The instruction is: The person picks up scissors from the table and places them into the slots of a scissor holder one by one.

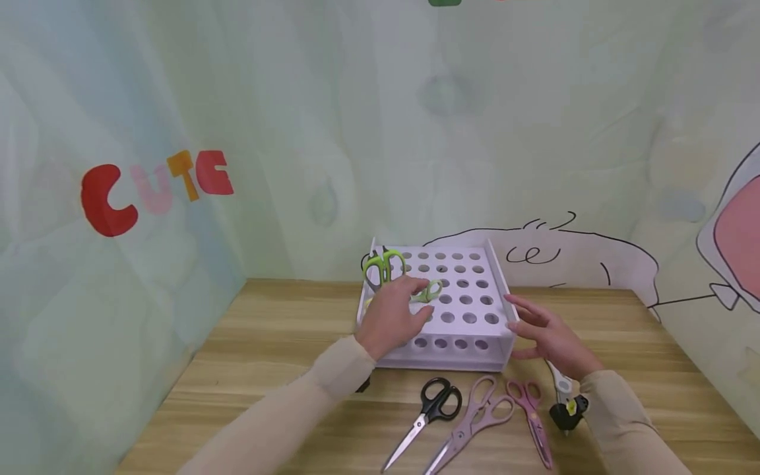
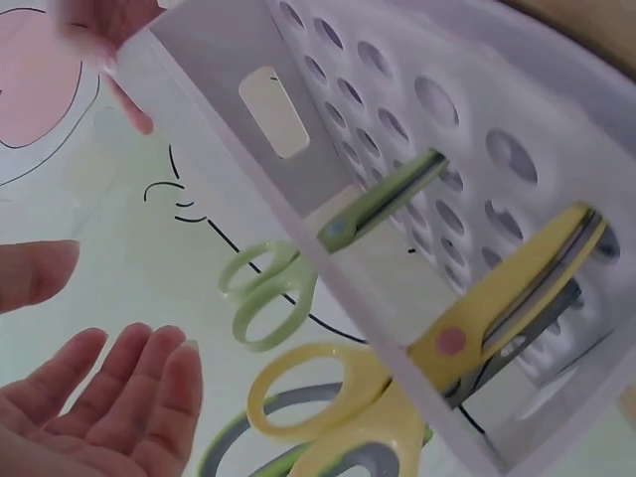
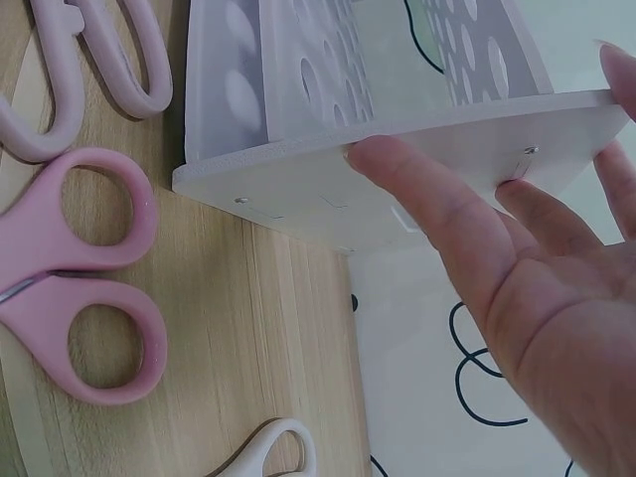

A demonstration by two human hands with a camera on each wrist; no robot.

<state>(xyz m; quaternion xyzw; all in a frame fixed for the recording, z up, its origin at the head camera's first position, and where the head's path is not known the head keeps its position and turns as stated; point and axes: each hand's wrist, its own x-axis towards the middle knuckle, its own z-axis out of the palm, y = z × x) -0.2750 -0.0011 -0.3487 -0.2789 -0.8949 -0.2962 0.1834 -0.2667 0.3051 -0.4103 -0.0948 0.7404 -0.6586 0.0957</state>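
Observation:
A white rack (image 1: 451,363) with rows of round holes stands on the table. Light green scissors (image 2: 343,229), yellow scissors (image 2: 452,343) and green-and-grey scissors (image 1: 386,260) stand blades down in holes at its left part. My left hand (image 1: 394,316) is over the rack beside the light green scissors; the left wrist view shows its fingers (image 2: 164,417) loosely bent, apart from the handles and holding nothing. My right hand (image 1: 549,333) touches the rack's right side wall (image 3: 298,194) with extended fingertips, without gripping it.
In front of the rack lie black-handled scissors (image 1: 435,406), pale pink scissors (image 1: 463,432) and darker pink scissors (image 1: 537,429). White-handled scissors (image 1: 561,382) and a small black object (image 1: 567,414) with a yellow mark lie by the right sleeve. A printed curtain (image 1: 297,132) hangs behind the table.

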